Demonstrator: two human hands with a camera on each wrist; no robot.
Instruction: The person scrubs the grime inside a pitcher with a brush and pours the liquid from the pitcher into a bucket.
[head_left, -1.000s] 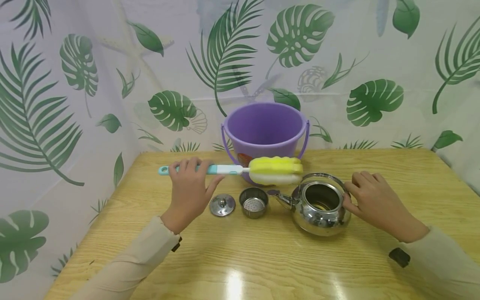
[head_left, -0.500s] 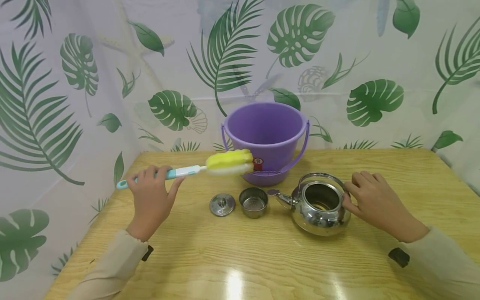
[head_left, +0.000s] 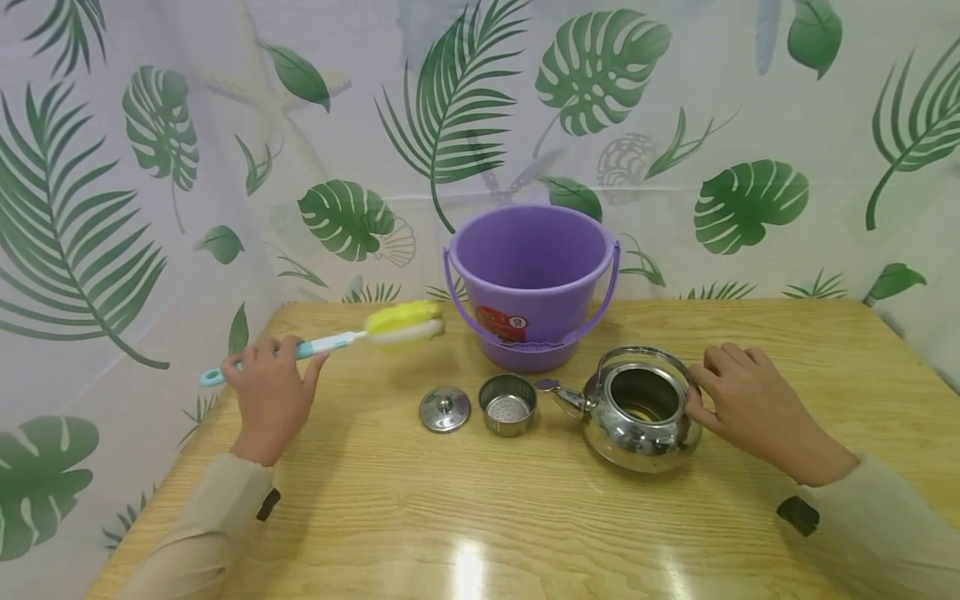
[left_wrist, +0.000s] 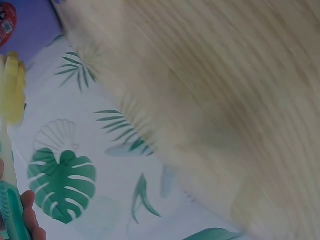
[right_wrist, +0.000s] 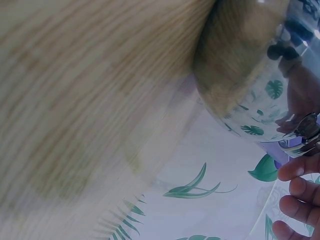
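My left hand (head_left: 272,396) grips a sponge bottle brush (head_left: 330,343) by its teal and white handle, above the left part of the table. Its yellow and white sponge head (head_left: 403,323) points right, toward the bucket. In the left wrist view, fingers (left_wrist: 31,220) wrap the brush handle. On the right, my right hand (head_left: 750,404) holds the looped handle of a shiny steel kettle (head_left: 641,450) near its right end. The kettle stands lidless, its spout to the left. Beside the spout sit a steel strainer basket (head_left: 507,427) and a small knobbed lid (head_left: 444,411).
A purple bucket (head_left: 558,321) with its handle lowered in front stands behind the strainer and kettle. The wooden table (head_left: 450,500) runs back to a leaf-patterned curtain (head_left: 660,242), which also closes off the left side.
My left hand has moved left with the brush, drawing the sponge head away from above the kettle spout and past the front of the bucket. The right hand and kettle stay put.
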